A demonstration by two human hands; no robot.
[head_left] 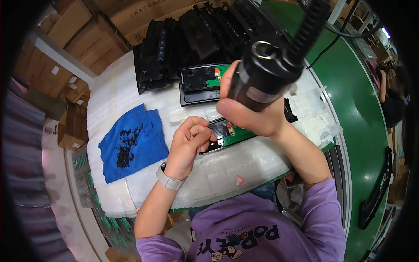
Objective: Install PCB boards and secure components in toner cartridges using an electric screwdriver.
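My right hand is wrapped round a black electric screwdriver, held upright with a coiled cord rising from its top. The tool's tip is hidden behind the hand. Below it lies a green circuit board in a black plastic housing, with a small red connector on the board. My left hand is at the housing's left end, thumb and fingers pinched together; whatever may be between them is too small to see. Left of that hand, a heap of small black screws lies on a blue cloth.
A second black housing with a green board lies just beyond my hands. Several large black plastic parts are piled at the table's back. Cardboard boxes stand behind and left. A green surface runs along the right, with another person beyond.
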